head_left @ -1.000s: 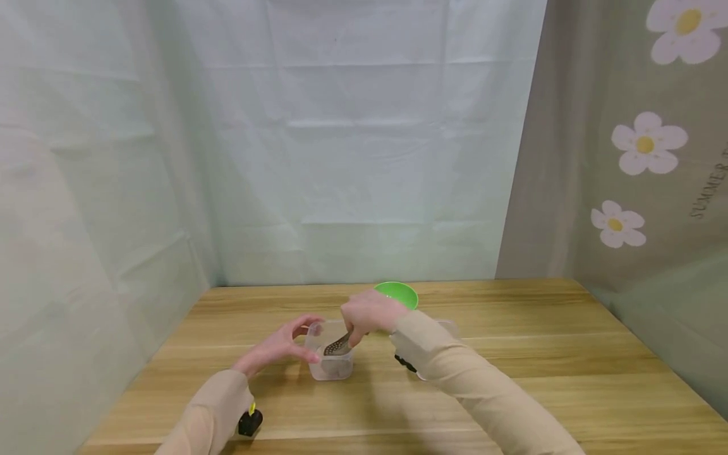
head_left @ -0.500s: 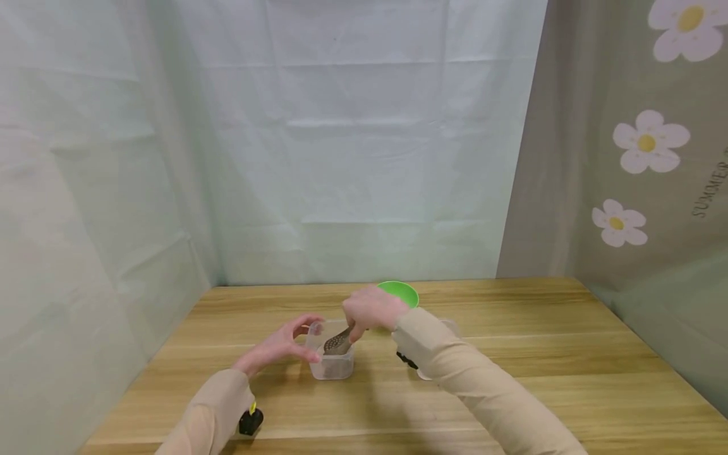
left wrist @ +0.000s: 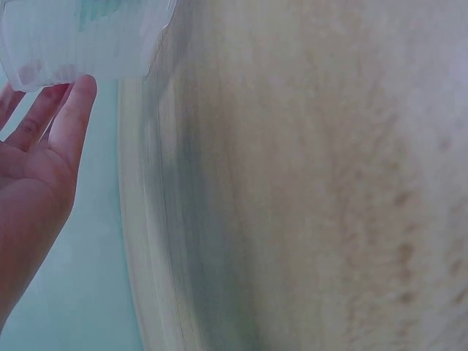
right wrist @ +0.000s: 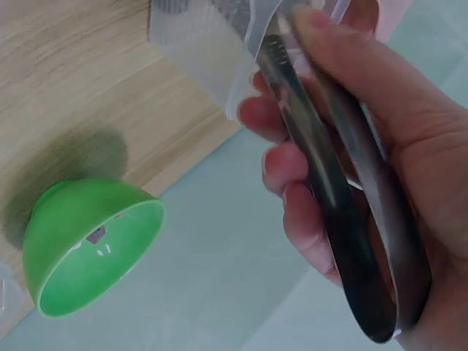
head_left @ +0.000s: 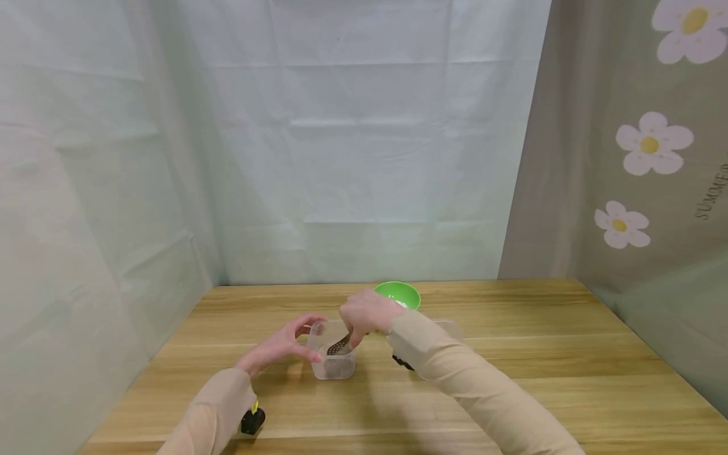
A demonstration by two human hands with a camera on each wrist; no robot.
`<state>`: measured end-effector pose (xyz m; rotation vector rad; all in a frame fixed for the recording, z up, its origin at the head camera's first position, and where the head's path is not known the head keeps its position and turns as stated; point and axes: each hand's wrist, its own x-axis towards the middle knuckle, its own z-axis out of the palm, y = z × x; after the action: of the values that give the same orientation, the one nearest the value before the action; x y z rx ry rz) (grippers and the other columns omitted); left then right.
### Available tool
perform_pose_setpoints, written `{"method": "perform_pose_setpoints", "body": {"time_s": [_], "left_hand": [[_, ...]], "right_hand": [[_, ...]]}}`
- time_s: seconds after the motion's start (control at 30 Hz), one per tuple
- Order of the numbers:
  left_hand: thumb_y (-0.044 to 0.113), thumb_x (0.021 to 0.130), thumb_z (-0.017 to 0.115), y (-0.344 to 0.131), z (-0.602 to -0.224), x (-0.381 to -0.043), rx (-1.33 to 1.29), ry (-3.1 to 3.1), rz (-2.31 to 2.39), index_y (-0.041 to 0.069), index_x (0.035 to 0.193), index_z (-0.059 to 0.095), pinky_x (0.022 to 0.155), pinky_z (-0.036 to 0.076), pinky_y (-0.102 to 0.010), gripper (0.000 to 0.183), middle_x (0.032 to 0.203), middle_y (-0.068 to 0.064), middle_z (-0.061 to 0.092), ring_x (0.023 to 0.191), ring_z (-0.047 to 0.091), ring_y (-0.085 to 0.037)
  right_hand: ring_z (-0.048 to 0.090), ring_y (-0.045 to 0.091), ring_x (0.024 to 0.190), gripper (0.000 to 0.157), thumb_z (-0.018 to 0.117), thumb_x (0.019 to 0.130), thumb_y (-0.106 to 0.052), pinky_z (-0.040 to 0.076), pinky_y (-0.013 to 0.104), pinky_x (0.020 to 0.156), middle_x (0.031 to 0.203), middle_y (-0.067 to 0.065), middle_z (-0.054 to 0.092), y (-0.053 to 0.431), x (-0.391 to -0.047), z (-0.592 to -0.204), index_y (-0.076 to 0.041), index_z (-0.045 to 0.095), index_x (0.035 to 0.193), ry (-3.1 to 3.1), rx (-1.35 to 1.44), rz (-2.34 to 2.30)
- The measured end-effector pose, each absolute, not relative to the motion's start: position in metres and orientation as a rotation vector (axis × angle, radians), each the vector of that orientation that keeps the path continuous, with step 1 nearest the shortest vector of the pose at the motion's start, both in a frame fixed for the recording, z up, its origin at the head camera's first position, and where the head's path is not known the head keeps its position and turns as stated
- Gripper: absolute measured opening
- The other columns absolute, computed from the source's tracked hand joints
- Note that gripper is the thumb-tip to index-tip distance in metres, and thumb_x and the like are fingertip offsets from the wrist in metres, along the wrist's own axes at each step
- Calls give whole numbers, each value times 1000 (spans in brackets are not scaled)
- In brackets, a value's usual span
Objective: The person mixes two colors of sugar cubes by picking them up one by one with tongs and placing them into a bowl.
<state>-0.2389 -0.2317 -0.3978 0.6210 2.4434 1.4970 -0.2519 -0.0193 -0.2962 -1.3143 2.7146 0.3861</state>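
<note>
A clear plastic box (head_left: 334,368) stands on the table in the head view. My left hand (head_left: 286,344) holds its left end, thumb at the near side and fingers at the far side. In the left wrist view fingertips (left wrist: 86,88) touch the wall of the box (left wrist: 110,51). My right hand (head_left: 370,309) grips metal tongs (right wrist: 329,190), whose perforated tip reaches down into the box. What lies between the tips is hidden. Behind the right hand sits a green bowl (head_left: 398,291); a small dark piece (right wrist: 96,235) shows inside it in the right wrist view.
A clear plastic piece (head_left: 450,328) lies partly hidden behind my right forearm. The wooden table (head_left: 540,354) ends at a pale curtain (head_left: 364,189) at the back. A flowered curtain (head_left: 603,164) hangs on the right.
My right hand and the tongs tilt and shift slightly within the box. Something white in the green bowl now shows past the wrist. My left hand stays on the box.
</note>
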Motion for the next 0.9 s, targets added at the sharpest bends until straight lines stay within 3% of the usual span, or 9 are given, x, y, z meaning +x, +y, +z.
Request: {"method": "perform_pose_setpoints", "body": {"time_s": [0.2,0.43,0.73,0.9], "left_hand": [[18,72,76,-231,-397,-239,623,2451,1487,6,134,38,91,29,-53,73,130,-15,40,118,33,-33],[20,71,76,-230,-397,-240,644,2447,1493,2,134,36,88,34,-49,76,127,-17,41,116,35,-36],[22,70,78,-231,-399,-241,635,2457,1488,5,134,37,88,34,-48,78,125,-12,43,116,35,-34],[20,70,78,-231,-400,-240,646,2467,1481,5,133,38,89,32,-52,77,126,-13,42,117,35,-35]], "right_hand": [[41,3,47,25,76,71,-34,35,19,46,49,-12,49,-18,-253,-297,-20,61,57,2725,-1331,376],[31,4,45,38,75,73,-28,27,19,43,45,-11,37,-2,-258,-295,-18,49,47,2710,-1431,175],[24,2,45,32,68,80,-31,23,18,44,47,-14,32,29,-267,-295,-19,55,54,2677,-1623,-81],[30,1,47,21,66,82,-32,26,18,44,50,-16,35,42,-271,-301,-18,65,67,2713,-1713,-139]]}}
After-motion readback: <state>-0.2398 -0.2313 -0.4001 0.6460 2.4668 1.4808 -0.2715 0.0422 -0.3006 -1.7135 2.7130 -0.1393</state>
